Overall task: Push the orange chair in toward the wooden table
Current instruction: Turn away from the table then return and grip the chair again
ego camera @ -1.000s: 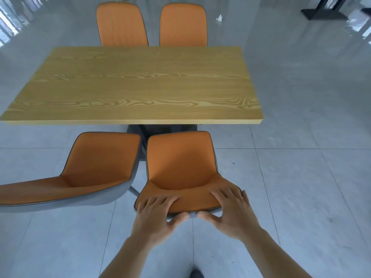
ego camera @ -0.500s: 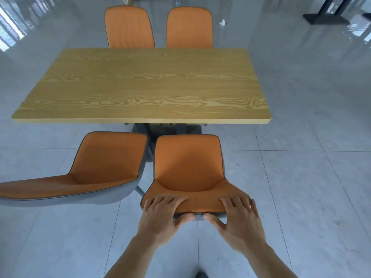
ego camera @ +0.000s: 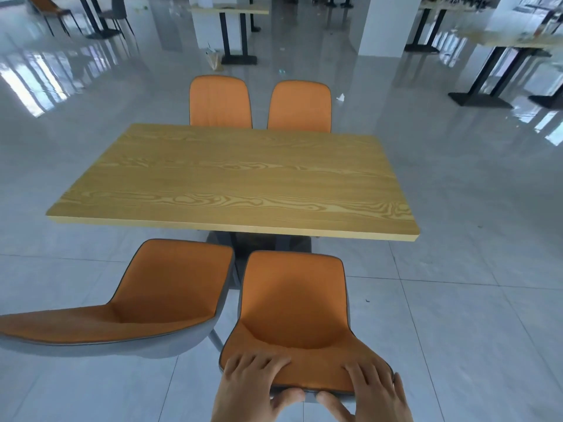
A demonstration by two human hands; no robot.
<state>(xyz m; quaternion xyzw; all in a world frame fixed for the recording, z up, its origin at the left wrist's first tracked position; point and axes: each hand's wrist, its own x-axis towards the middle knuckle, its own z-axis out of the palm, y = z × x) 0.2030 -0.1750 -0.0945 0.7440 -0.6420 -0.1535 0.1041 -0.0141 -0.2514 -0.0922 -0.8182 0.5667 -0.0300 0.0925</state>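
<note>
The orange chair (ego camera: 294, 303) with a grey shell stands in front of me, its seat pointing at the wooden table (ego camera: 240, 181). A strip of floor separates the seat's front edge from the table's near edge. My left hand (ego camera: 246, 388) grips the top of the chair's backrest on the left, fingers over the orange side, thumb under the rim. My right hand (ego camera: 374, 391) holds the same rim on the right in the same way.
A second orange chair (ego camera: 146, 303) stands to the left, close beside the held one. Two more orange chairs (ego camera: 259, 105) are tucked in at the table's far side. A black table base (ego camera: 259, 242) sits under the top. Other tables (ego camera: 499, 68) stand farther off.
My view has tilted up, so the table and chairs sit lower in the frame. Both hands keep their grip on the backrest. The gap between chair and table looks about the same.
</note>
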